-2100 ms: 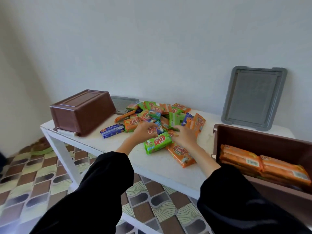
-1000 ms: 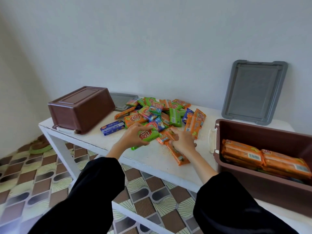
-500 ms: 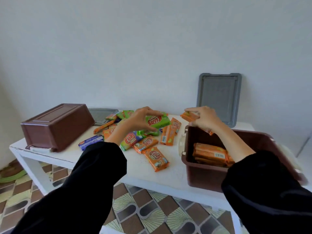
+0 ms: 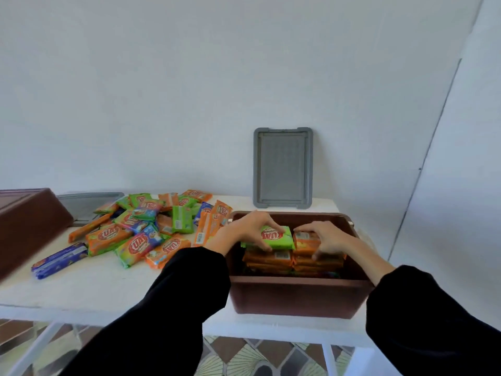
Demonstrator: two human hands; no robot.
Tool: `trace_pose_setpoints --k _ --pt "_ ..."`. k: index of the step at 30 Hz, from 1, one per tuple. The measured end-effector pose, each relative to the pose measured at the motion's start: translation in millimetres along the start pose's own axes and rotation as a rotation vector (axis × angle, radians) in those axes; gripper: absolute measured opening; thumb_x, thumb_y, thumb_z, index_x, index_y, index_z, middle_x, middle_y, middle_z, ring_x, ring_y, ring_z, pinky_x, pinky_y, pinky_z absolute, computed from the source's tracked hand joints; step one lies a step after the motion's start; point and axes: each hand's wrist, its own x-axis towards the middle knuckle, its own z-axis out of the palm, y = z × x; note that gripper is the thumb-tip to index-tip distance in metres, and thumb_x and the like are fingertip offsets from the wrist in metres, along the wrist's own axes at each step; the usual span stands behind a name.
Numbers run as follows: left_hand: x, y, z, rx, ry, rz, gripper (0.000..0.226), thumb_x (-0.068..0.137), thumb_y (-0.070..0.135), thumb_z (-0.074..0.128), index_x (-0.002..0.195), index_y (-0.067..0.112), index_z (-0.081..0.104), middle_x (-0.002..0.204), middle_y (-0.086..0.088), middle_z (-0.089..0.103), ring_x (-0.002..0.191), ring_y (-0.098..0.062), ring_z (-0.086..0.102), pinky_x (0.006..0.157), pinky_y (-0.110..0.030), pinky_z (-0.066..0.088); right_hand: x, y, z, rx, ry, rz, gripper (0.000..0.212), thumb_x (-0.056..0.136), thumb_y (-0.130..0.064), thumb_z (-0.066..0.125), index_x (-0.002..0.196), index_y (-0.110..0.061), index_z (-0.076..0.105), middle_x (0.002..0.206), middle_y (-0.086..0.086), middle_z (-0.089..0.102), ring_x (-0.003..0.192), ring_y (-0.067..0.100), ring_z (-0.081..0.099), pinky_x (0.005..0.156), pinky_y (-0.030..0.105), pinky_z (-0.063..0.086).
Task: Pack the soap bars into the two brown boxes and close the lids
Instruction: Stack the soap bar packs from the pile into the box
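Note:
An open brown box (image 4: 295,297) stands at the table's right end with stacked orange soap bars (image 4: 268,259) inside. My left hand (image 4: 248,229) grips a green soap bar (image 4: 276,237) on top of the left stack. My right hand (image 4: 322,237) holds an orange soap bar (image 4: 305,240) on the right stack. A pile of loose soap bars (image 4: 146,226), orange, green and blue, lies on the white table (image 4: 89,291) to the left. A second brown box (image 4: 27,223) rests upside down at the far left.
A grey lid (image 4: 282,168) leans upright against the wall behind the open box. Another grey lid (image 4: 86,203) lies flat behind the upside-down box. A blue soap bar (image 4: 59,259) lies apart near the left front. Patterned floor tiles show below the table.
Both hands lifted a soap bar each from the pile, carried them right and lowered them into the open box. The view swung right, toward the box.

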Motion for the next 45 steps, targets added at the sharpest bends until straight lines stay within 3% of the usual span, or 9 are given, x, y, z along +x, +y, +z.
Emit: trace_pose_setpoints --k 6,10,15,23,26,30,38,42,45 --pt "10 -3 28 0.181 -0.015 0.051 0.064 0.073 0.032 0.076 0.132 0.024 0.052 0.137 -0.004 0.042 0.125 -0.021 0.036 0.105 -0.035 0.034 5 14 15 -0.119 0.059 -0.030 0.080 0.066 -0.029 0.081 0.137 -0.031 0.043 0.129 0.004 0.045 0.120 0.023 0.041 0.102 0.035 0.039" --pt "11 4 31 0.332 0.010 0.072 0.069 0.072 0.038 0.076 0.133 0.023 0.047 0.132 -0.003 0.043 0.120 -0.020 0.040 0.094 -0.038 0.045 6 11 18 -0.190 0.065 -0.033 0.080 0.071 -0.023 0.077 0.140 -0.033 0.037 0.125 0.006 0.039 0.117 0.024 0.039 0.097 0.036 0.044" --pt "13 6 34 0.382 0.054 0.083 0.063 0.077 0.035 0.071 0.132 0.019 0.045 0.129 -0.006 0.045 0.115 -0.022 0.044 0.087 -0.037 0.048 8 10 16 -0.229 0.116 -0.061 0.073 0.074 -0.016 0.074 0.137 -0.032 0.041 0.122 0.004 0.044 0.115 0.022 0.042 0.091 0.034 0.046" --pt "14 4 34 0.309 0.026 0.062 0.064 0.077 0.032 0.072 0.133 0.019 0.046 0.128 -0.007 0.045 0.117 -0.023 0.043 0.096 -0.039 0.044 6 7 17 -0.196 0.145 -0.027 0.073 0.073 -0.019 0.076 0.136 -0.029 0.043 0.125 0.006 0.045 0.117 0.023 0.044 0.093 0.034 0.046" --pt "11 1 30 0.221 0.026 0.058 0.064 0.075 0.038 0.073 0.131 0.020 0.049 0.128 -0.006 0.047 0.117 -0.020 0.043 0.097 -0.038 0.042 2 4 15 -0.146 0.124 -0.016 0.074 0.071 -0.033 0.077 0.137 -0.030 0.041 0.124 0.005 0.044 0.117 0.022 0.042 0.091 0.034 0.044" --pt "-8 -10 8 -0.007 0.232 0.057 0.048 0.081 0.033 0.068 0.125 0.017 0.056 0.120 -0.006 0.057 0.110 -0.018 0.053 0.096 -0.034 0.046 0 -11 4 0.038 0.181 -0.026 0.067 0.073 -0.040 0.074 0.133 -0.029 0.047 0.124 0.005 0.051 0.118 0.021 0.049 0.096 0.036 0.045" --pt "-88 -80 -53 -0.122 0.527 -0.149 0.033 0.082 0.020 0.069 0.113 0.013 0.064 0.106 -0.011 0.063 0.094 -0.018 0.059 0.083 -0.028 0.049 36 -102 -22 0.208 0.287 -0.207 0.057 0.078 -0.030 0.072 0.130 -0.021 0.052 0.122 0.009 0.057 0.115 0.025 0.054 0.093 0.033 0.042" --pt "-134 -126 -60 -0.129 0.566 -0.322 0.031 0.083 0.019 0.067 0.113 0.013 0.065 0.107 -0.010 0.064 0.095 -0.019 0.061 0.086 -0.032 0.051 64 -162 -15 0.232 0.268 -0.293 0.055 0.078 -0.028 0.072 0.129 -0.021 0.053 0.118 0.012 0.056 0.110 0.026 0.053 0.087 0.032 0.041" --pt "-163 -165 -51 -0.131 0.545 -0.444 0.035 0.083 0.024 0.067 0.116 0.014 0.063 0.113 -0.009 0.063 0.102 -0.020 0.059 0.092 -0.037 0.049 86 -206 1 0.237 0.219 -0.336 0.057 0.079 -0.029 0.072 0.131 -0.020 0.052 0.127 0.014 0.053 0.118 0.027 0.050 0.092 0.033 0.040"
